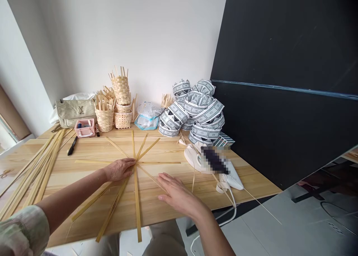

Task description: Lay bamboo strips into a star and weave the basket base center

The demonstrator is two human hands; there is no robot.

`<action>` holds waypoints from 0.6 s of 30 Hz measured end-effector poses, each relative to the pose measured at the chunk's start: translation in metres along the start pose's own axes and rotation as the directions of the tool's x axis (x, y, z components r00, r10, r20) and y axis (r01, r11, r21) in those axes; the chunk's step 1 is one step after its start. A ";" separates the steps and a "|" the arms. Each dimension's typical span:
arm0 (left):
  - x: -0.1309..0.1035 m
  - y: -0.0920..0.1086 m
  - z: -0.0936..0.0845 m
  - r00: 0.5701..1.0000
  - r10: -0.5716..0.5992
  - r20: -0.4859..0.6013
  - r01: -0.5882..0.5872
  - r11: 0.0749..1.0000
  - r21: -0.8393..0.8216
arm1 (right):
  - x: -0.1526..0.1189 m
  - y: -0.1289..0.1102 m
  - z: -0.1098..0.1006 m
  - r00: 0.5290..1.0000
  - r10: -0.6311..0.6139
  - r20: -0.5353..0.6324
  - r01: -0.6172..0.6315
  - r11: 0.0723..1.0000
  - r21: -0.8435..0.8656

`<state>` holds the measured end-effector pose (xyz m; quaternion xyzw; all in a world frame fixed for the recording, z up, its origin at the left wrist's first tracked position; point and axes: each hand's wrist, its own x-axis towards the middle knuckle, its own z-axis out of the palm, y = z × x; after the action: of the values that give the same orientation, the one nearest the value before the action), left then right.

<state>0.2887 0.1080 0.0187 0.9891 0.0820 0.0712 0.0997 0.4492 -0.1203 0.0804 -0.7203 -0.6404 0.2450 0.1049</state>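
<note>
Flat bamboo strips [136,204] lie crossed like spokes on the wooden table, fanning out from one centre. My left hand [120,169] is over that centre, its fingers together and pressed down on the crossing, which it partly covers. To the right, my right hand [176,190] is held palm down, open with fingers stretched out, beside the strip that slants toward the lower right [151,177]. Whether its fingertips touch that strip, I cannot tell.
Loose long strips [41,166] and a black marker [72,146] lie left. Behind stand a pink basket [85,128], woven baskets [105,119], a handbag [75,112] and patterned paper-like bands [192,110]. A white corded device [233,176] is right, near a black panel [279,129].
</note>
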 end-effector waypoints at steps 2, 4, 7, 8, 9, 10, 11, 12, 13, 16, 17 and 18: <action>0.003 0.000 -0.001 1.000 0.009 -0.022 -0.009 1.000 -0.009 | -0.015 -0.006 -0.001 1.000 0.005 -0.014 -0.005 0.999 0.040; 0.007 0.001 -0.003 0.999 0.019 -0.038 -0.020 1.000 -0.005 | -0.029 -0.012 -0.003 0.999 0.035 -0.009 -0.035 0.997 0.070; 0.013 0.004 -0.005 0.998 0.045 -0.043 -0.044 0.999 0.017 | -0.045 -0.022 -0.004 0.997 0.073 0.022 -0.075 0.992 0.098; 0.015 0.005 -0.007 0.998 0.051 -0.046 -0.050 0.998 0.024 | -0.048 -0.025 -0.005 0.996 0.083 0.034 -0.086 0.991 0.102; 0.016 0.006 -0.008 0.997 0.054 -0.050 -0.053 0.998 0.029 | -0.051 -0.027 -0.005 0.995 0.092 0.044 -0.096 0.990 0.102; 0.017 0.006 -0.010 0.997 0.055 -0.056 -0.053 0.998 0.036 | -0.053 -0.028 -0.005 0.994 0.100 0.052 -0.105 0.990 0.097; 0.018 0.007 -0.013 0.997 0.051 -0.063 -0.048 0.998 0.046 | -0.055 -0.029 -0.004 0.993 0.108 0.058 -0.112 0.990 0.088; 0.018 0.007 -0.017 0.997 0.041 -0.072 -0.037 0.998 0.057 | -0.056 -0.029 -0.003 0.992 0.112 0.063 -0.117 0.990 0.073; 0.016 0.007 -0.022 0.996 0.024 -0.083 -0.018 0.997 0.070 | -0.057 -0.027 -0.001 0.991 0.115 0.071 -0.119 0.991 0.054; 0.002 0.003 -0.047 0.991 -0.070 -0.117 0.083 0.991 0.105 | -0.058 -0.016 0.008 0.992 0.101 0.078 -0.101 0.995 0.003; -0.008 0.001 -0.058 0.986 -0.110 -0.126 0.124 0.986 0.111 | -0.058 -0.010 0.012 0.994 0.080 0.068 -0.080 0.997 -0.005; -0.020 -0.001 -0.071 0.980 -0.149 -0.133 0.165 0.979 0.118 | -0.058 -0.004 0.017 0.997 0.048 0.059 -0.047 0.999 -0.005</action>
<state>0.2579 0.1191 0.0846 0.9776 0.1703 0.1187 0.0361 0.4345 -0.1789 0.0804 -0.7280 -0.6263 0.2673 0.0788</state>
